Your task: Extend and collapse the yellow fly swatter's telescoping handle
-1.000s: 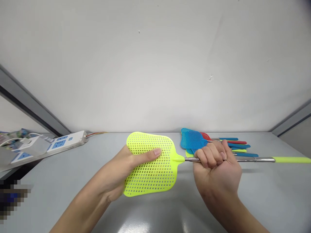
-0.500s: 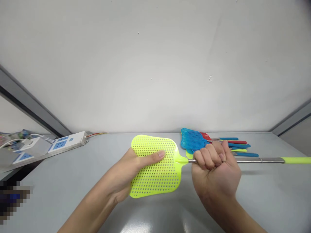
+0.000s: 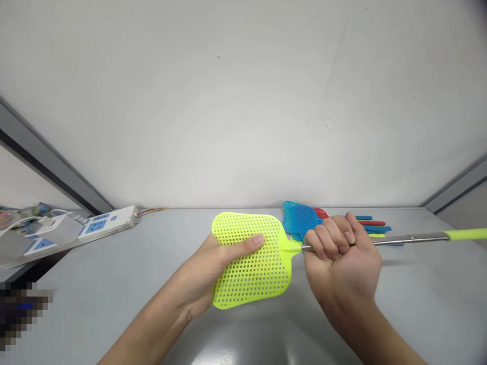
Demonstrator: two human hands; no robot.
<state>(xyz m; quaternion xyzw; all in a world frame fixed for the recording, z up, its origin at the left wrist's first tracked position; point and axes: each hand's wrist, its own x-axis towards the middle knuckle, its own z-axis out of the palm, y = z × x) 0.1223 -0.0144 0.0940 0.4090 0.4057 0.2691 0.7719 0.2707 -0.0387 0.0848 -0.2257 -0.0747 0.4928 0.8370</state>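
Crosswise | swatter [image 3: 290, 248] | head [image 3: 258, 271] in left hand [image 3: 208, 267] | shaft [image 3: 413, 239] in right hand [image 3: 344, 257]

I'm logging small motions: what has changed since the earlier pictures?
The yellow-green fly swatter and the left hand gripping its head have shifted right; its handle now sits higher. The right hand stays closed around the metal shaft; the piled swatters and power strip stay put.

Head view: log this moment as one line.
left hand: holding lime swatter head | right hand: closed around metal shaft | table: other swatters piled behind, white power strip at left
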